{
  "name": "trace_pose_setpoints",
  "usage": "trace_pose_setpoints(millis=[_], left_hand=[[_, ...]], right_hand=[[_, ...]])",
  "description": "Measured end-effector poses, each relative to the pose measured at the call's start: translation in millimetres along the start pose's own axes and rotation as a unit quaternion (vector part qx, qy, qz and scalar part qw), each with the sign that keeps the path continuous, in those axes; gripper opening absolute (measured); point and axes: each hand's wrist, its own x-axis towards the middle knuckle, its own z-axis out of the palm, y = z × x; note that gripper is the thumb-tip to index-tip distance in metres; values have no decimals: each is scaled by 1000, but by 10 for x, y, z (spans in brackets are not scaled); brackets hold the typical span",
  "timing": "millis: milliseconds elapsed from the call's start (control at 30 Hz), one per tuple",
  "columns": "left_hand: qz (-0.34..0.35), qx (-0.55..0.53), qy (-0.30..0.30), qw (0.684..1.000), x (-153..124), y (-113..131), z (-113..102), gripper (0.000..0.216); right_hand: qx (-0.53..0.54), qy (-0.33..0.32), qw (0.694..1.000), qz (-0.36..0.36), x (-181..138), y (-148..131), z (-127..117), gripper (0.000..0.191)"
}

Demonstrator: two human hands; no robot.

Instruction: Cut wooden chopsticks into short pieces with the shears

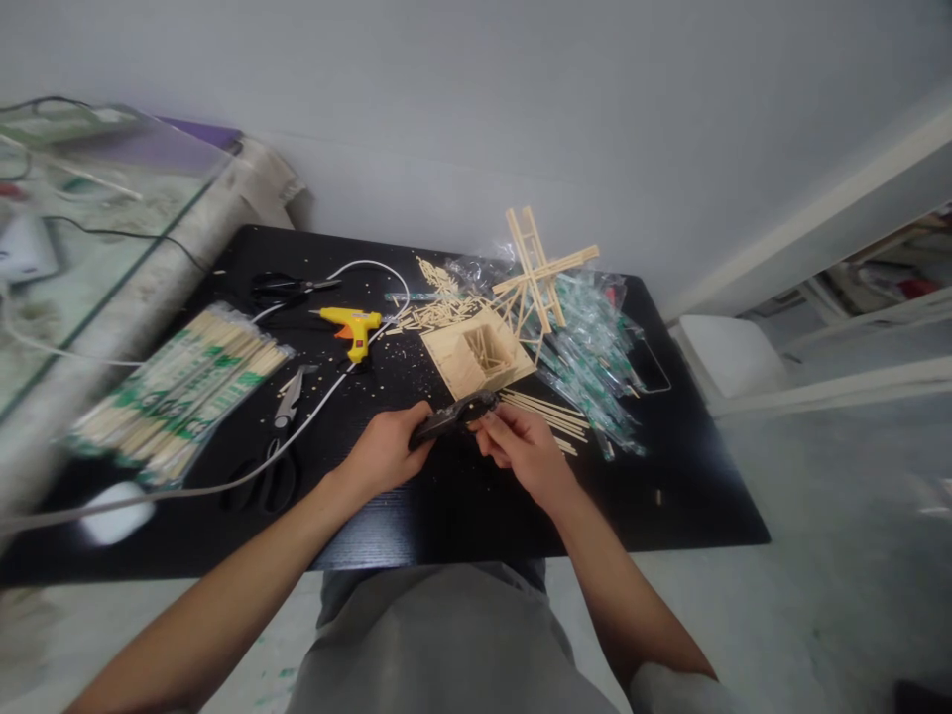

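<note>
My left hand is closed round the back end of a black hand tool that I cannot name for sure. My right hand is closed in a pinch at the tool's front end; whatever sits between its fingertips is too small to see. Both hands hover over the black table, just in front of a small open box of wooden sticks. Behind the box stands a crossed frame of wooden sticks.
A yellow glue gun with a white cord lies left of the box. Scissors and packs of wrapped chopsticks lie at the left. Empty green-printed wrappers and loose sticks lie at the right. A glass-topped surface adjoins the left.
</note>
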Motion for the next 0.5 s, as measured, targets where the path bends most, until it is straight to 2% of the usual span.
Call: trace_pose_setpoints(millis=[133,200,500], left_hand=[[-9,8,6,1000,10,-13,-1,9],[-11,10,7,1000,10,-15,-2,7],[6,-9,2,1000,6,-1,-13,10]], right_hand=[[-32,69,996,-50,-4,22,40,33],[-54,81,993,-68,-19,19,63,31],[-37,21,998,-51,-47,-32,54,43]])
